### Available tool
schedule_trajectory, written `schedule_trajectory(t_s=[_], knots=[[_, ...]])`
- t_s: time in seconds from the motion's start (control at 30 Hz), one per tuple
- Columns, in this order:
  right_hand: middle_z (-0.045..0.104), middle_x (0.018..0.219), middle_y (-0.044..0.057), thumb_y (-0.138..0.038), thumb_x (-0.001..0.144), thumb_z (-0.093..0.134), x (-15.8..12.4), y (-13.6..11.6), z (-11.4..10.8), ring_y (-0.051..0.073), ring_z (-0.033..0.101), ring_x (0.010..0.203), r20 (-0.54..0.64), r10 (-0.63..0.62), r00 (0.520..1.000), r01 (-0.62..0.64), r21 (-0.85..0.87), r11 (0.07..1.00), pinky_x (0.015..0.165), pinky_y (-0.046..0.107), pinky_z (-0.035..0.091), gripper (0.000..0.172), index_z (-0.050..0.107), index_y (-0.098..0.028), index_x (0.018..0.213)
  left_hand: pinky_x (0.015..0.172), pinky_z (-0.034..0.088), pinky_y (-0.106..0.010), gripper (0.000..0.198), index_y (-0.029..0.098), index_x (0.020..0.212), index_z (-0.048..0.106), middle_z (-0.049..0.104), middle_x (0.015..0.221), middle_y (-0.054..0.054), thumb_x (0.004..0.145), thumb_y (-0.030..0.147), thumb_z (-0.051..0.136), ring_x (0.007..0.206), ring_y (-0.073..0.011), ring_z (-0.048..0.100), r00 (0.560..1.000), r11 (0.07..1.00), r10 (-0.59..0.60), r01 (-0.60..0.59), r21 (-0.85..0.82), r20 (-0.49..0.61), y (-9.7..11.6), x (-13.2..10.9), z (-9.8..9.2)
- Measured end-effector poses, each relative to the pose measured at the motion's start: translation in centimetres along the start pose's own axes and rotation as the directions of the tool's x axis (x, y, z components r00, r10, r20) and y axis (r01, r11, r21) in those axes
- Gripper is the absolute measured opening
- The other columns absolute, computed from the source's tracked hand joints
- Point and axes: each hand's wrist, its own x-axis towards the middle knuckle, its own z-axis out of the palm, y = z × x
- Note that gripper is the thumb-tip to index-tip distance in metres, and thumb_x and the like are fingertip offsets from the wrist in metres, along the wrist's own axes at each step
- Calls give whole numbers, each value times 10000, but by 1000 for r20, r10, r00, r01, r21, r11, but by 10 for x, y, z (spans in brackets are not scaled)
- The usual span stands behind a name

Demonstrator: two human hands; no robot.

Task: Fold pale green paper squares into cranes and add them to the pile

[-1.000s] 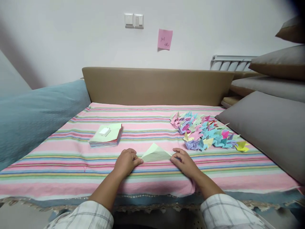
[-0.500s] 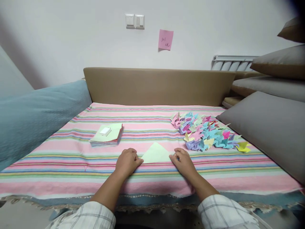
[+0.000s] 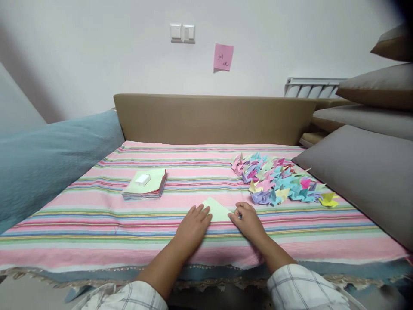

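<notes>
Fingers [image 3: 200, 212] of our left hand [image 3: 192, 227] lie flat and outstretched on the 9 o'clock corner of the pale green folded paper triangle [image 3: 219, 209]; our right hand [image 3: 248, 220] pinches its 3 o'clock corner. Its long edge runs 9-to-3 between them on the pink striped cloth [image 3: 97, 215].

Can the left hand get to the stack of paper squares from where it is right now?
Probably yes. The left hand lies flat on the folded green sheet, and only bare striped cloth lies between it and the stack, off to its left and farther away.
</notes>
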Motion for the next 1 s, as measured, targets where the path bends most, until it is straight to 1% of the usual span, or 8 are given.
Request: schedule_trajectory(t_s=[0.07, 0.17, 0.3, 0.37, 0.6, 0.7, 0.87, 1.0], knots=[[562, 1019, 103, -335, 739, 569, 0, 0, 0, 247, 483, 1058, -1, -1, 1000, 1, 2, 1000, 920, 375, 366, 214, 510, -199, 585, 1040, 326, -389, 331, 143, 1143, 564, 508, 1320, -104, 857, 111, 401, 1233, -241, 434, 999, 1000, -31, 31, -2, 41, 5, 4, 4], [563, 1008, 102, -333, 746, 566, 0, 2, 1, 249, 483, 1058, -4, -18, 1000, 18, 2, 1000, 918, 382, 370, 211, 511, -202, 590, 1028, 337, -371, 306, 117, 1103, 584, 498, 1315, -146, 857, 237, 446, 1193, -256, 463, 996, 995, -87, 88, -43, 18, 13, 7, 3], [560, 1036, 106, -331, 747, 570, 0, 3, 2, 254, 488, 1052, -8, -33, 999, 33, 2, 999, 916, 391, 374, 208, 517, -201, 593, 1020, 298, -490, 728, 192, 1333, 408, 341, 1440, -130, 758, 634, 479, 1286, -340, 325, 991, 982, -134, 136, -127, 24, 23, 5, 3], [560, 1045, 107, -329, 747, 573, 0, 3, 2, 253, 490, 1050, -9, -31, 999, 31, -2, 1000, 916, 390, 374, 210, 519, -199, 591, 1038, 237, -533, 836, 228, 1383, 332, 286, 1471, -110, 717, 724, 432, 1337, -356, 225, 990, 980, -133, 140, -143, 52, 25, 3, 7], [577, 1032, 93, -253, 751, 553, -1, 1, -3, 242, 495, 1034, -53, -88, 995, 87, -29, 996, 907, 389, 378, 66, 564, -192, 774, 1088, 99, -547, 864, 225, 1408, 284, 227, 1493, -106, 731, 760, 330, 1374, -331, 135, 991, 984, -110, 120, -131, 81, 22, 2, 17], [566, 1104, 102, -158, 769, 485, -9, -8, -7, 239, 476, 1068, -74, -219, 973, 212, -98, 972, 926, 401, 357, 172, 590, -190, 902, 1087, 105, -547, 858, 226, 1407, 288, 231, 1491, -110, 732, 752, 345, 1371, -336, 143, 990, 983, -114, 125, -133, 88, 23, 3, 15], [613, 1108, 68, -71, 757, 434, -31, -33, -2, 209, 506, 1044, 116, -472, 874, 481, -70, 874, 945, 385, 331, 379, 589, -222, 1069, 1088, 108, -544, 826, 222, 1404, 299, 255, 1481, -116, 745, 707, 408, 1365, -336, 168, 991, 981, -111, 122, -149, 81, 23, 2, 12], [656, 1043, 57, -57, 745, 425, -37, -37, 0, 195, 550, 999, 141, -427, 893, 439, -64, 896, 948, 366, 325, 378, 606, -215, 1038, 1090, 108, -536, 822, 221, 1399, 308, 248, 1484, -114, 744, 707, 409, 1366, -334, 167, 991, 982, -111, 122, -145, 79, 22, 3, 14]])
